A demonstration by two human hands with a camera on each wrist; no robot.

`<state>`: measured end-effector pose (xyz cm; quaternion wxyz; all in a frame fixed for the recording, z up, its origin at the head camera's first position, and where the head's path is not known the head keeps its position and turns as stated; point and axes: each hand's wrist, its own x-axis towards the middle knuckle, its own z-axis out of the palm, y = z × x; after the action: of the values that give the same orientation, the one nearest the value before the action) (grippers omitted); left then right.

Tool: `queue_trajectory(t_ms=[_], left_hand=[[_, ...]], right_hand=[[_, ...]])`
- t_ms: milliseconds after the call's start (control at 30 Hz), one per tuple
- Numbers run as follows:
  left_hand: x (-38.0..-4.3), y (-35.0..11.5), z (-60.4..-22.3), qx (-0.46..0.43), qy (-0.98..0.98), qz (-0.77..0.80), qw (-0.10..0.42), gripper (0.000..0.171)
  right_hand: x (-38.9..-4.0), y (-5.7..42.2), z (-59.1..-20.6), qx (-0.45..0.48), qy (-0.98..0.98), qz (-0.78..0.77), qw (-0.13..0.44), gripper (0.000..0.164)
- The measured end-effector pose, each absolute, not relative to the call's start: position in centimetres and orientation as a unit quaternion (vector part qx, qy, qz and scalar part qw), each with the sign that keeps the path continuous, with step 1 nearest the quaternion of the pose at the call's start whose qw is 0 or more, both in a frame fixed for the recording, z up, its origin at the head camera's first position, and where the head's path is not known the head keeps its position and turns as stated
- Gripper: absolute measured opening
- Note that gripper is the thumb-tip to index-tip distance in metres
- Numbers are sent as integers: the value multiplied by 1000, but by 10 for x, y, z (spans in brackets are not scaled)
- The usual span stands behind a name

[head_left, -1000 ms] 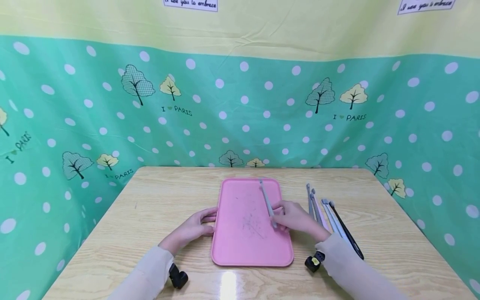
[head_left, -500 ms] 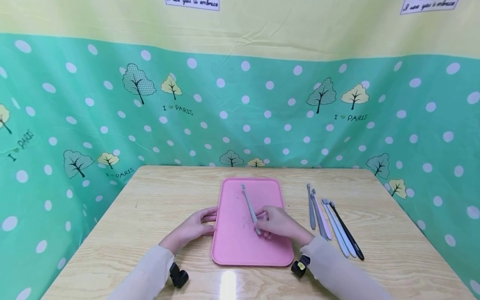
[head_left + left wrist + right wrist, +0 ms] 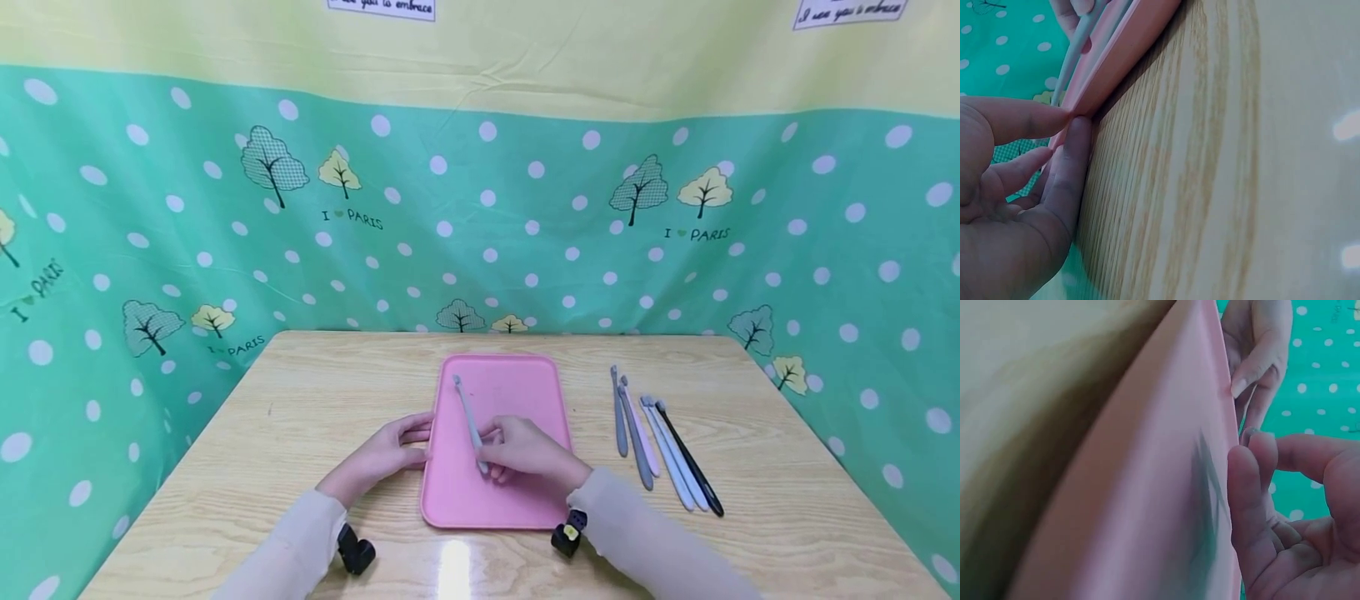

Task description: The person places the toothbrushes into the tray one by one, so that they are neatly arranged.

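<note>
A pink rectangular tray (image 3: 517, 383) lies on the wooden table. My right hand (image 3: 525, 450) pinches a pale grey-blue toothbrush (image 3: 467, 410) by the lower handle, over the tray's left half. The brush slants with its head toward the far left corner. In the left wrist view the toothbrush (image 3: 1077, 53) runs close along the tray's inner side. My left hand (image 3: 381, 457) holds the tray's left edge, thumb and fingers at the rim (image 3: 1100, 90). The right wrist view shows the right fingertips (image 3: 1244, 472) together, with most of the brush hidden behind them.
Several toothbrushes lie right of the tray, heads pointing away: grey (image 3: 619, 421), pink (image 3: 643, 437), light blue (image 3: 671, 458) and a black one (image 3: 690, 460) outermost. A dotted green cloth (image 3: 525, 225) hangs behind the table's far edge.
My right hand has carried the toothbrush leftward across the tray, from its right side to its left half. My left hand has stayed at the left edge.
</note>
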<state>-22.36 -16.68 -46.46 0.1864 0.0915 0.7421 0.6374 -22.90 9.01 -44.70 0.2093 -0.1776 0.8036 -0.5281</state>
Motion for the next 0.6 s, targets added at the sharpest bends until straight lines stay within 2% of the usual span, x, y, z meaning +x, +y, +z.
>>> queue_trajectory(t_ms=[267,500,600], left_hand=[[-224,-167,-465,100,745,633,186,70],[-225,-167,-468,104,742,636,185,70],[-225,-168,-468,103,739,640,185,69]], right_hand=[[-231,73,-444,-148,804,-533,218,40],[-233,63,-449,-131,800,-537,231,59],[-234,59,-451,-132,802,-534,234,62]])
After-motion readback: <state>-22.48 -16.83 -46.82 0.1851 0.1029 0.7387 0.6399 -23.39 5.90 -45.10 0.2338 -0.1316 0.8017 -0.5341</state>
